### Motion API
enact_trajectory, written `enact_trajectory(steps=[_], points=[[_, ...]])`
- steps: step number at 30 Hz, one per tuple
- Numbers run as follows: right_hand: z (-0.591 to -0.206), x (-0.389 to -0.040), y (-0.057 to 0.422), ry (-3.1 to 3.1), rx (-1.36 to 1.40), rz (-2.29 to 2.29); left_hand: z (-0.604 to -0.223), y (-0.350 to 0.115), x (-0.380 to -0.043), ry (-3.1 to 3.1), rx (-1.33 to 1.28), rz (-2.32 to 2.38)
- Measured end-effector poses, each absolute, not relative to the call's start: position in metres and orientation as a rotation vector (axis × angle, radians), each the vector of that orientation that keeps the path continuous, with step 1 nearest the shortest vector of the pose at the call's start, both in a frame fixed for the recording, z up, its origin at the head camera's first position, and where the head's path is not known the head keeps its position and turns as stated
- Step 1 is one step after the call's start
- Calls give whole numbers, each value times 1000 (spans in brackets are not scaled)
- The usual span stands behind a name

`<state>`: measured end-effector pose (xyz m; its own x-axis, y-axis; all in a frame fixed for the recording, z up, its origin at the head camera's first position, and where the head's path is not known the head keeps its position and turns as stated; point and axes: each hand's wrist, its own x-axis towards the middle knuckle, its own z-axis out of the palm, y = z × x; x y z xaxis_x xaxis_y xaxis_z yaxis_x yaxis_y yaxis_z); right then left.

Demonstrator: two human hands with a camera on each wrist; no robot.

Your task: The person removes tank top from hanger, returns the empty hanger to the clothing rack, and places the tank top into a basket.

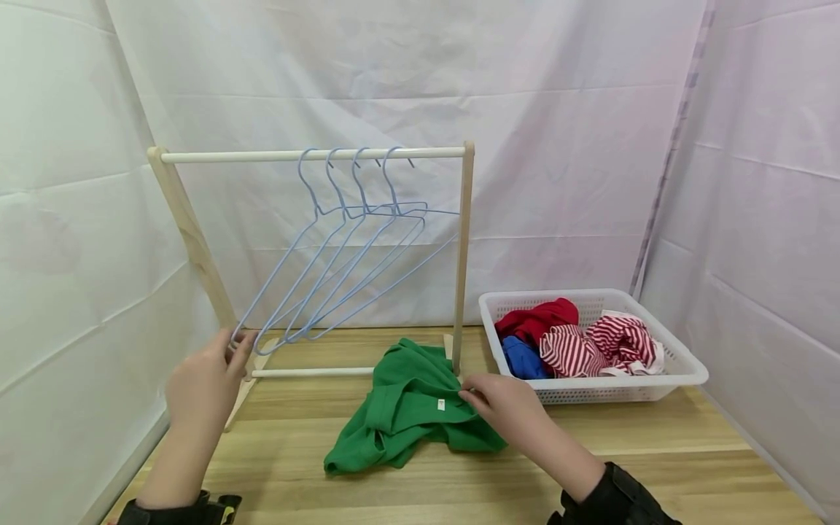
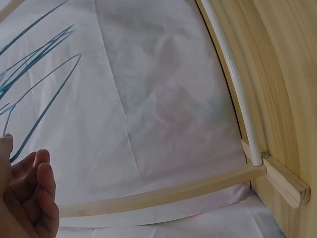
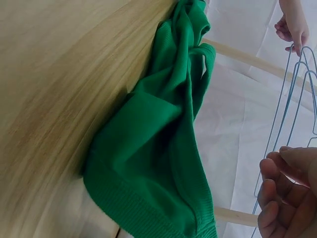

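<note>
Several blue wire hangers (image 1: 275, 274) hang by their hooks from the rack's white rail (image 1: 230, 157). My left hand (image 1: 206, 375) pinches the lower corner of the leftmost hanger between thumb and fingers. A crumpled green garment (image 1: 407, 419) with ribbed edges and a small white label lies on the table in front of the rack. At its right side is my right hand (image 1: 505, 408), fingers loosely curled. The right wrist view shows that hand (image 3: 290, 196) apart from the green cloth (image 3: 148, 134), with nothing between its fingers.
A white plastic basket (image 1: 610, 394) on the right holds a red cloth (image 1: 538, 322), a blue cloth (image 1: 523, 359) and red-and-white striped cloth (image 1: 571, 351). The rack's wooden right post (image 1: 462, 255) stands behind the green garment. White curtains surround the wooden table (image 1: 289, 452).
</note>
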<state>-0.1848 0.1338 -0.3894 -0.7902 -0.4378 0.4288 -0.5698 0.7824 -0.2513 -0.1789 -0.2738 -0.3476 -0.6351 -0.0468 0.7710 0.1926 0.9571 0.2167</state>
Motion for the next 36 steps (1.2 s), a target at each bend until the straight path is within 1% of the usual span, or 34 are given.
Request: enact_trajectory(steps=[9,20,36], points=[[-390,-193,121,-2734,805,577,-357,-277,-174,-2399,-102,-385],[-403,-205,100,-2815,905,660,-362,-261,-176,-2683,-97,-370],[-422,-213,87,-2859,932,439,-374,-230,-190,-2805,-239,-365]])
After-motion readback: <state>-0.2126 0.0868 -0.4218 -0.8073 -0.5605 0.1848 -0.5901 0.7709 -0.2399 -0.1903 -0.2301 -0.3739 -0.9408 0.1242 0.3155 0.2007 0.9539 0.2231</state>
